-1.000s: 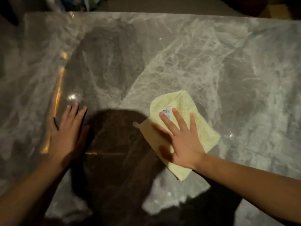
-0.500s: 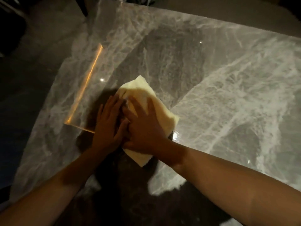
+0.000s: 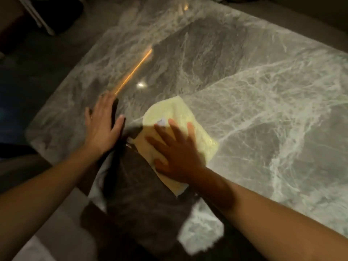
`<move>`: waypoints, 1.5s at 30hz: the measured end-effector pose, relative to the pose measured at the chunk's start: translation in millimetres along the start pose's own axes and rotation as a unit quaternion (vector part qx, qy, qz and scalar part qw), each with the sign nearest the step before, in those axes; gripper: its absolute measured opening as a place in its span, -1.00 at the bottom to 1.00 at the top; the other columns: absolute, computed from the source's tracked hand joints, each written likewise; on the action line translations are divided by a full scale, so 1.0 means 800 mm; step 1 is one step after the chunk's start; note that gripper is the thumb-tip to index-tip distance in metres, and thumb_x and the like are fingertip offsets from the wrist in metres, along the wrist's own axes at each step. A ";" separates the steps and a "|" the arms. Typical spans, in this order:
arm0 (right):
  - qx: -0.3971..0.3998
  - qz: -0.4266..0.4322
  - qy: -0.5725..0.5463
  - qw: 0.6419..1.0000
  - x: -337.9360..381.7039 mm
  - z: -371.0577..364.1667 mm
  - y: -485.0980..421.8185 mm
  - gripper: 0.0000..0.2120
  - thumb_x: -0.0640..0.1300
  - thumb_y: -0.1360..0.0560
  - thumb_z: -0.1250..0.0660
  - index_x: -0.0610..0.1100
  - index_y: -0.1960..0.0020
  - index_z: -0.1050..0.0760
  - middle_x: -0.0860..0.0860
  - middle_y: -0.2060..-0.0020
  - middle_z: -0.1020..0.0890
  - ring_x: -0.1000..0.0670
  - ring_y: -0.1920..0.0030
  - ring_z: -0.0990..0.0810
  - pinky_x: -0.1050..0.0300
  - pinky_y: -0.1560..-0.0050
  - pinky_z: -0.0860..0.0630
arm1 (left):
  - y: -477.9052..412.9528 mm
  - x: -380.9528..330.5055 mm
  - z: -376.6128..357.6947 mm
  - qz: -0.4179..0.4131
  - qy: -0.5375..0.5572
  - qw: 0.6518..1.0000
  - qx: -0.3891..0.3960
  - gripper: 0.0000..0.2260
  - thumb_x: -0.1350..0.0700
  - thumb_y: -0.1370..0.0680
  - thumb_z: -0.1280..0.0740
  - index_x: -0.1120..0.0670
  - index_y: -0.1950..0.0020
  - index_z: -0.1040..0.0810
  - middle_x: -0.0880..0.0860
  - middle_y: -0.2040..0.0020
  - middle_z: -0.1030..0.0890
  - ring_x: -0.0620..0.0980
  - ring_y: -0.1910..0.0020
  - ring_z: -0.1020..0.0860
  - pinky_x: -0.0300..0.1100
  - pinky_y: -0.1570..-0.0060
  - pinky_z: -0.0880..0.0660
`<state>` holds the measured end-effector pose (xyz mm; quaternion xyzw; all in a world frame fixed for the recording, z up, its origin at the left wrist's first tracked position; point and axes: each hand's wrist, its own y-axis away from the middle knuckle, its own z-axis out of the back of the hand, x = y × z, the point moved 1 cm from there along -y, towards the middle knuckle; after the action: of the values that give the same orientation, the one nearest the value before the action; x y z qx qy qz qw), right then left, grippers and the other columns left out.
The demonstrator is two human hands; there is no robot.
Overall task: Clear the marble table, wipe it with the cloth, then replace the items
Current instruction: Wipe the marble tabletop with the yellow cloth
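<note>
A folded pale yellow cloth (image 3: 180,117) with a small white label lies flat on the grey veined marble table (image 3: 263,102). My right hand (image 3: 175,149) presses down on the cloth's near half, fingers spread. My left hand (image 3: 102,125) rests flat on the bare marble just left of the cloth, fingers together, holding nothing. My own shadow darkens the table's near edge below both hands.
The table's left edge (image 3: 62,95) runs diagonally, with dark floor beyond it. A white furniture leg (image 3: 37,17) stands at the far left. An orange light streak (image 3: 133,72) reflects on the marble ahead of my left hand.
My two hands, touching over the cloth half a second ago, have parted. The right hand has slid the cloth to the right; the left hand now lies on bare marble.
</note>
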<state>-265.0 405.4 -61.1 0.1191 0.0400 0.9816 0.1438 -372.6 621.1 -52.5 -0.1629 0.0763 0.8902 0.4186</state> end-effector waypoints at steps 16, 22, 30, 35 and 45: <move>0.067 -0.002 0.030 0.997 0.016 -0.006 0.090 -0.32 0.33 -0.40 -0.12 0.10 -0.46 -0.30 0.08 -0.54 -0.12 -0.26 -0.53 0.03 -0.51 -0.32 0.03 | 0.095 0.044 -0.012 0.132 -0.134 0.982 0.021 -0.29 -0.29 -0.46 -0.03 0.02 -0.53 -0.08 0.10 -0.56 -0.08 0.17 -0.53 -0.04 0.30 -0.43 0.04; 0.057 -0.018 0.041 0.997 0.046 0.004 -0.067 -0.31 0.35 -0.46 -0.03 0.23 -0.53 0.05 0.06 -0.57 0.03 -0.25 -0.53 0.18 -0.48 -0.36 0.17 | 0.096 0.046 -0.011 0.153 -0.115 0.980 0.054 -0.24 -0.35 -0.43 0.10 -0.01 -0.56 0.04 0.10 -0.58 0.04 0.15 -0.55 0.08 0.25 -0.46 0.15; 0.004 -0.072 0.022 0.997 0.073 0.013 -0.322 -0.35 0.31 -0.50 0.01 0.20 -0.54 0.05 0.07 -0.57 0.07 -0.23 -0.53 0.20 -0.49 -0.35 0.19 | 0.096 0.046 -0.014 0.149 -0.128 0.980 0.020 -0.24 -0.30 -0.37 -0.15 0.01 -0.51 -0.20 0.10 -0.53 -0.20 0.13 -0.51 -0.12 0.24 -0.40 -0.02; 0.000 -0.082 0.053 0.995 0.087 0.011 -0.388 -0.35 0.33 -0.49 0.10 0.18 -0.54 0.09 0.04 -0.57 0.09 -0.25 -0.53 0.21 -0.50 -0.35 0.18 | 0.094 0.048 -0.011 0.155 -0.130 0.979 0.037 -0.24 -0.32 -0.39 -0.12 -0.01 -0.52 -0.14 0.09 -0.55 -0.16 0.13 -0.52 -0.12 0.22 -0.41 0.04; 0.046 0.055 0.056 0.996 0.072 0.015 -0.243 -0.35 0.33 -0.48 0.04 0.21 -0.53 0.06 0.04 -0.57 0.07 -0.20 -0.54 0.14 -0.43 -0.40 0.12 | 0.097 0.050 0.001 0.157 -0.014 0.987 -0.013 -0.35 -0.25 -0.51 0.10 0.04 -0.52 -0.17 0.03 -0.56 -0.13 0.02 -0.55 -0.01 0.08 -0.47 0.23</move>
<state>-262.5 608.6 -58.3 0.0724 0.0863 0.9903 0.0817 -456.2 600.6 -65.8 -0.1420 0.0832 0.9480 0.2723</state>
